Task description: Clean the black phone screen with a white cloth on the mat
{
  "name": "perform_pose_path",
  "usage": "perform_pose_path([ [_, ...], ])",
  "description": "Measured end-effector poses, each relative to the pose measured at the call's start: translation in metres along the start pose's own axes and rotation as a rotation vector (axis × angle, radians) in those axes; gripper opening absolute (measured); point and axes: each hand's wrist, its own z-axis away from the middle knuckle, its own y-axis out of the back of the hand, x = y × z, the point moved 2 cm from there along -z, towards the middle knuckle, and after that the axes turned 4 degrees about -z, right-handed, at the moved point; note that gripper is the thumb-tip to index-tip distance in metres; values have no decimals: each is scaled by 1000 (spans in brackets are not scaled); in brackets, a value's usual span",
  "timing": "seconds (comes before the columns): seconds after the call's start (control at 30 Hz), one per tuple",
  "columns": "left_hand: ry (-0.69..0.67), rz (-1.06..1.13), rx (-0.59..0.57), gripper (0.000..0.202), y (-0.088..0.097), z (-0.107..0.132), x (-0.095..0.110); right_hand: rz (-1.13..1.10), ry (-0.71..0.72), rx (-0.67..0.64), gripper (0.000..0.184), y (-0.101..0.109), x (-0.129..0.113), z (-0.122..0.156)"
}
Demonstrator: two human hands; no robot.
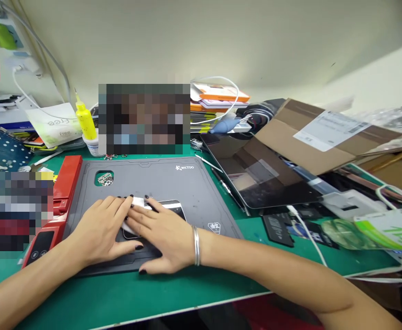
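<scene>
A phone [173, 206] lies on the dark grey work mat, its middle covered by my hands. A piece of white tissue or cloth [138, 201] is under my fingertips, showing between the two hands. My left hand [106, 224] rests flat at the phone's left side, fingers stretched out together and thumb apart. Flat across the phone and the white piece lies my right hand [159, 231], its fingers stretched and thumb spread towards the front. The fingertips of both hands meet over the white piece. Whether either hand pinches it is hidden.
The grey mat [159, 176] has a cut-out holding small metal parts [106, 178]. A red device [67, 183] stands along its left edge. Behind are a yellow bottle [86, 120] and a white tub [92, 145]. To the right lie a large dark screen [256, 174], a screwdriver [226, 185] and a cardboard box [290, 128].
</scene>
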Motion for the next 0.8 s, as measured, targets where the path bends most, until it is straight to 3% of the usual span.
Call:
perform_pose_path([
  [0.13, 24, 21, -36, 83, -1, 0, 0, 13, -68, 14, 99, 0, 10, -1],
  [0.8, 48, -15, -50, 84, 4, -2, 3, 33, -4, 8, 98, 0, 5, 8],
])
